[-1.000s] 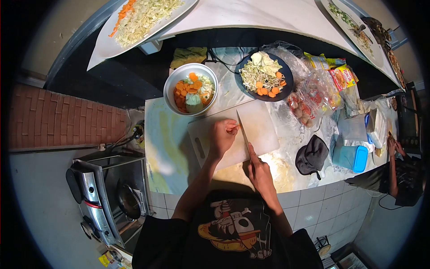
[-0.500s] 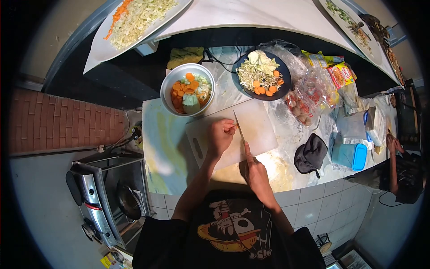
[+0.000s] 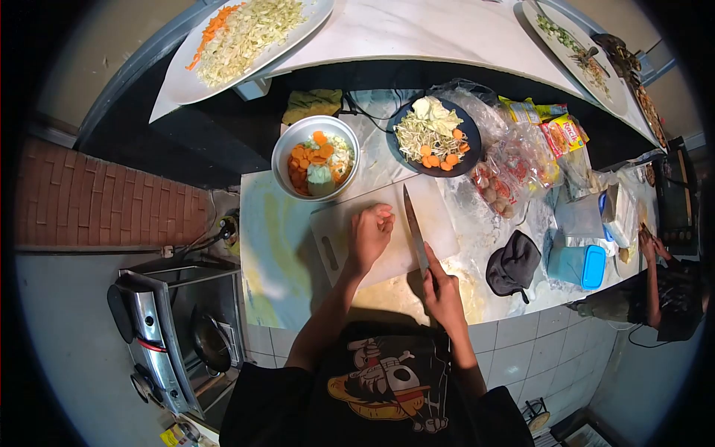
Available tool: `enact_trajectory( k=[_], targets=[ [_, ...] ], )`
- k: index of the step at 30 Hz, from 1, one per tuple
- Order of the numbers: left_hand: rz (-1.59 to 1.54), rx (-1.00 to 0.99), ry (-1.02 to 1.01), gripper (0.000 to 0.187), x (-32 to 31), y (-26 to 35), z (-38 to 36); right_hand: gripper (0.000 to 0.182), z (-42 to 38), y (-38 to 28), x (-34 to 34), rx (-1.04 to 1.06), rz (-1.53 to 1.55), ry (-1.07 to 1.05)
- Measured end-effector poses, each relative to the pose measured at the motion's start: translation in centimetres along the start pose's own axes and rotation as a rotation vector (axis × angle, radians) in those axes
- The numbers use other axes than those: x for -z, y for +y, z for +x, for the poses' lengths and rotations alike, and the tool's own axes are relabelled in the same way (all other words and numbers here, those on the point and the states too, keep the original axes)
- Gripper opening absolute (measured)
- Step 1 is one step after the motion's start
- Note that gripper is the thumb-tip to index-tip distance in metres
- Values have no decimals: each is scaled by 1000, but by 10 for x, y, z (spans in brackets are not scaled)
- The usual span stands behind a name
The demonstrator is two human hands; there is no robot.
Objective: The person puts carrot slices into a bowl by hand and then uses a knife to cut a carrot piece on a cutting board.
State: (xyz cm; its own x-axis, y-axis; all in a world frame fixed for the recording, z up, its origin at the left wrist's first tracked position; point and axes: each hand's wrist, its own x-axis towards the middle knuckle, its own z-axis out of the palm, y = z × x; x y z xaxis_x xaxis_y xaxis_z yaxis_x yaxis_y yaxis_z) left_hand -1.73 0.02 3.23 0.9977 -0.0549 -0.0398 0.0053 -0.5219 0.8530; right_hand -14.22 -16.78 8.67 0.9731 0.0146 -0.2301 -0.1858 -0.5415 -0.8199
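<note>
My right hand [image 3: 442, 292] grips the handle of a kitchen knife [image 3: 415, 231]. Its long blade points away from me, over the right half of the white cutting board [image 3: 346, 211]. My left hand [image 3: 372, 235] is closed above the middle of the board, fingers curled and pressed together; whatever they may hold is hidden. A gap separates the blade from the left fingertips. Just behind the board stands a metal pot [image 3: 277, 165] with carrot slices [image 3: 304, 158] and pale chopped vegetables. A dark plate [image 3: 477, 149] of bean sprouts, cabbage and carrot slices lies behind the knife tip.
Plastic bags [image 3: 514, 156], a black cap [image 3: 514, 262] and a blue-lidded container [image 3: 577, 266] occupy the right side. On the raised shelf is a platter [image 3: 179, 82] of shredded cabbage and carrot. A stove [image 3: 153, 335] stands left; another person's hands [image 3: 650, 242] are at far right.
The knife has moved right, away from my left fingertips, and my right hand has shifted right and toward me. My left hand has curled more. The view has shifted slightly.
</note>
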Motion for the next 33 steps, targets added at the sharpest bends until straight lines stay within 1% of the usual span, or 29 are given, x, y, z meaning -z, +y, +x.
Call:
enact_trajectory(
  k=[3, 5, 12, 13, 14, 18, 20, 21, 23, 24, 25, 27, 28, 29, 30, 32, 33],
  targets=[
    [72, -64, 10, 24, -5, 0, -1, 67, 0, 6, 1, 18, 0, 11],
    [120, -105, 42, 25, -7, 2, -2, 61, -2, 12, -3, 100, 23, 150],
    [112, -105, 45, 25, -4, -3, -6, 62, -5, 7, -5, 81, 69, 131],
    [62, -85, 53, 25, -2, -6, -6, 62, -5, 5, -5, 72, 74, 122],
    [12, -64, 62, 24, 2, -7, -7, 62, -5, 4, -5, 64, 78, 112],
    [2, -37, 79, 21, 26, -16, -14, 61, -2, 1, -10, 117, 121, 112],
    [43, -147, 77, 22, 38, -29, -21, 60, -1, -6, -12, 123, 97, 63],
    [44, -145, 85, 22, 41, -34, -23, 60, 0, -7, -14, 130, 96, 57],
    [62, -204, 16, 24, 47, -44, -27, 57, 1, -5, -22, 122, 146, 24],
    [62, -200, 27, 24, 47, -48, -29, 58, 3, -2, -28, 179, 152, 12],
    [66, -216, 28, 25, 47, -51, -31, 58, 2, -1, -29, 184, 150, 2],
    [67, -235, 37, 26, 48, -50, -32, 56, 0, -13, -29, -19, 454, -174],
    [-115, -127, 22, 28, 48, -49, -33, 56, 0, -15, -29, -16, 448, -177],
    [-299, -21, 6, 31, 47, -48, -33, 59, 0, -17, -28, -67, 531, -235],
    [-305, -22, 10, 31, 45, -47, -33, 62, 0, -18, -28, -121, 613, -293],
    [-817, 284, -97, 37, 42, -44, -35, 64, 0, -15, -30, -96, 623, -305],
    [-821, 283, -94, 37, 42, -43, -35, 65, 0, -13, -32, -73, 641, -317]
  ],
)
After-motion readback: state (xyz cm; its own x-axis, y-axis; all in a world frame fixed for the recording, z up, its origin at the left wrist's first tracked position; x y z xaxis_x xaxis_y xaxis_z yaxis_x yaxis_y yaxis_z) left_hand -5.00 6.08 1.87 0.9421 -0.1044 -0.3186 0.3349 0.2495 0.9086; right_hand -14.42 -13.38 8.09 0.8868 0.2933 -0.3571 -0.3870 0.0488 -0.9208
